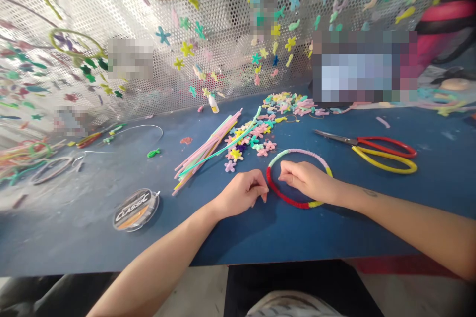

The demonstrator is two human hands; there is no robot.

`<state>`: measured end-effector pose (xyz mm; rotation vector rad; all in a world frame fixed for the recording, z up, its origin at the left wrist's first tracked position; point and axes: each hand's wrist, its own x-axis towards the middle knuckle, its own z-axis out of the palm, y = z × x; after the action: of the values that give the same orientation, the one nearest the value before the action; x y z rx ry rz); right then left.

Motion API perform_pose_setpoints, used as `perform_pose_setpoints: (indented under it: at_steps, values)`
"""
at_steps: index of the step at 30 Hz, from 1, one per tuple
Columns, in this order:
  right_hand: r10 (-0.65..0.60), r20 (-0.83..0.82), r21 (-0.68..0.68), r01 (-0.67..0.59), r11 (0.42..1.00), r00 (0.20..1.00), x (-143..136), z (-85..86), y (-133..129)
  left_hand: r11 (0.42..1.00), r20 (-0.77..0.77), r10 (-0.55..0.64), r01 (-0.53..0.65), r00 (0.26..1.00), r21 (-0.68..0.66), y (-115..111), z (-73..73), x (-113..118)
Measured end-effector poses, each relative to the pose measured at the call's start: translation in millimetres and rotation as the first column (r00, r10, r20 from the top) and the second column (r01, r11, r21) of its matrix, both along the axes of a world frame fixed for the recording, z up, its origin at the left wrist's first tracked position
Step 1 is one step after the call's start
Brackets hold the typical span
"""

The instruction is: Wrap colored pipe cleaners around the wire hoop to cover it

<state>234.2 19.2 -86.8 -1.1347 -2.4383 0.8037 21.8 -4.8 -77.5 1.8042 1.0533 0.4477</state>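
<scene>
so the ring is found lying flat on the table, mostly under and around the right hand, with the left hand just off its left edge. it's wrapped in fuzzy stuff: red along the side by the left hand and the near side, mint and lilac on the far side, yellow under the right wrist. no real long axis can be given, since it's round and only looks oval from this angle.

the relation that matters, imo: the ring's opening is reached over from the right, so the right hand is nearer, its curled fingers set above the opening. the left fingertips are brought right up to the red part; whether it's touched can't be told. both hands are kept narrow, fingers tucked in. nothing can be made out in either grip, though a thin thread could easily be missed.

further out, fuzzy flowers are scattered just beyond the left hand, with a bundle of fuzzy stems laid slantwise beyond it to the left. a clear spool is parked well left of that hand, and scissors are left beyond the right forearm, blades pointed leftward.
</scene>
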Motion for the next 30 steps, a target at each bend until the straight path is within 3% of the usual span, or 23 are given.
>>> perform_pose_setpoints:
  at_steps: [6,14,16,20,24,27,30]
  values:
    - [-0.025,-0.091,-0.096,0.016,0.995,0.996,1.6,1.3,-2.0,1.000,-0.011,0.006,-0.005,1.000,0.023,-1.0,-2.3,-1.3]
    - [-0.002,-0.035,0.004,0.002,1.000,0.999,0.5,1.7,-5.7,0.999,-0.050,0.024,-0.022,0.998,0.038,-4.4,2.5,-0.4]
    - [-0.021,-0.082,-0.032,0.018,0.999,0.996,1.2,0.0,-6.2,0.999,-0.025,0.032,-0.031,0.999,0.032,-5.5,2.5,0.2]
    - [-0.103,-0.291,-0.228,0.036,0.973,0.951,2.8,-4.5,-5.8,0.996,0.200,0.082,-0.087,0.976,0.015,-9.1,2.5,3.1]
    - [-0.125,-0.359,-0.308,0.009,0.951,0.925,3.2,-6.2,-5.7,0.992,0.517,0.115,-0.067,0.848,-0.110,-14.5,6.4,8.1]
    - [-0.118,-0.358,-0.303,0.004,0.953,0.926,2.6,-6.2,-5.6,0.980,0.608,0.128,-0.005,0.783,-0.201,-16.4,6.8,11.5]
    - [-0.105,-0.340,-0.277,0.008,0.961,0.935,2.1,-6.6,-5.0,0.989,0.623,0.081,0.015,0.778,-0.147,-14.7,2.7,13.3]
